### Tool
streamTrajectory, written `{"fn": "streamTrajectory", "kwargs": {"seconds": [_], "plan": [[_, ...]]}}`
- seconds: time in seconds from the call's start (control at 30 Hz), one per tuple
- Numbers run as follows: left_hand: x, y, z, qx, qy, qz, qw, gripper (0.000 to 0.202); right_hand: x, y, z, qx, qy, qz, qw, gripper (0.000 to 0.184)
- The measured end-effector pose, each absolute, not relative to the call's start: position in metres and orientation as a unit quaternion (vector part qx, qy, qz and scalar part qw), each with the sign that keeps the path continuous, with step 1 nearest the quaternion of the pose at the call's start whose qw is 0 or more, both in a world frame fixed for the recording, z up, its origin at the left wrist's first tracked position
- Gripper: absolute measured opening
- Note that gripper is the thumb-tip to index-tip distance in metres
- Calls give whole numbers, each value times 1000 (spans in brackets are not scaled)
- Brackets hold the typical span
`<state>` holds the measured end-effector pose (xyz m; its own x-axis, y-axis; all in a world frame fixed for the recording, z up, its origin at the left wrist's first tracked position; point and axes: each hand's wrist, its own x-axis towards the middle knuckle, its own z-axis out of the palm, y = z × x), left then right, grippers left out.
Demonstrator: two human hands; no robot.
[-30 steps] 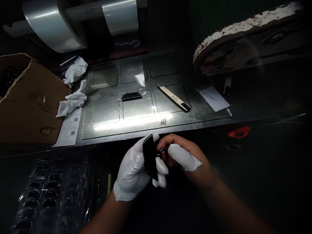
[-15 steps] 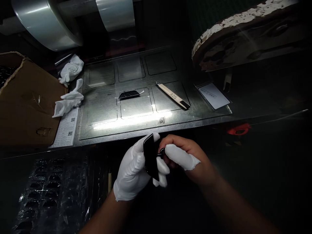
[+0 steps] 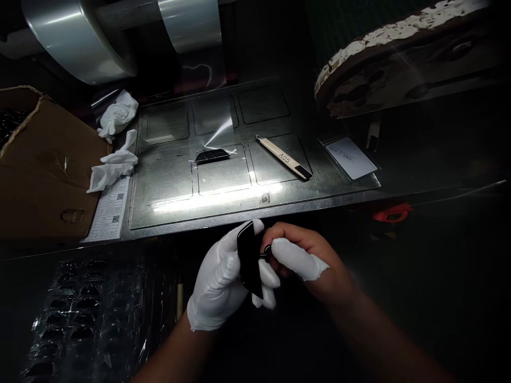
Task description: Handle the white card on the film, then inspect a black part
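Note:
My left hand (image 3: 217,284), in a white glove, is closed round a glossy black flat part (image 3: 249,259) held on edge just below the metal plate's front rim. My right hand (image 3: 307,258) is bare except for a white wrap on one finger; its fingers are curled and pinch a small dark thing against the right side of the black part. What that small thing is I cannot make out. A similar black part (image 3: 211,155) lies under clear film in the middle of the metal plate (image 3: 167,181).
A cream utility knife (image 3: 284,157) lies on the plate's right. Crumpled white cloths (image 3: 114,159) and a cardboard box (image 3: 43,165) are at left, a printed sheet (image 3: 108,210) beside them. Clear blister trays (image 3: 88,314) sit lower left. Film rolls (image 3: 80,37) hang behind; a white card (image 3: 351,158) lies right.
Both hands stay together on the black part, hardly shifted. The clear film over the plate's middle has lifted and catches more light.

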<state>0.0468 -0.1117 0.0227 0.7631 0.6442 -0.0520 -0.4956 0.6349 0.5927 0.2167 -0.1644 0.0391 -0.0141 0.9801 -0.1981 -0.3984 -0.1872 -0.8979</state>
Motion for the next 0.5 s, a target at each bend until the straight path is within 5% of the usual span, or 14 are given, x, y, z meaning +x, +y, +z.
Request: {"fn": "streamTrajectory", "kwargs": {"seconds": [0.5], "plan": [[44, -111, 27, 313, 177, 289, 887, 52, 218, -167, 35, -432, -348, 627, 546, 19]]}}
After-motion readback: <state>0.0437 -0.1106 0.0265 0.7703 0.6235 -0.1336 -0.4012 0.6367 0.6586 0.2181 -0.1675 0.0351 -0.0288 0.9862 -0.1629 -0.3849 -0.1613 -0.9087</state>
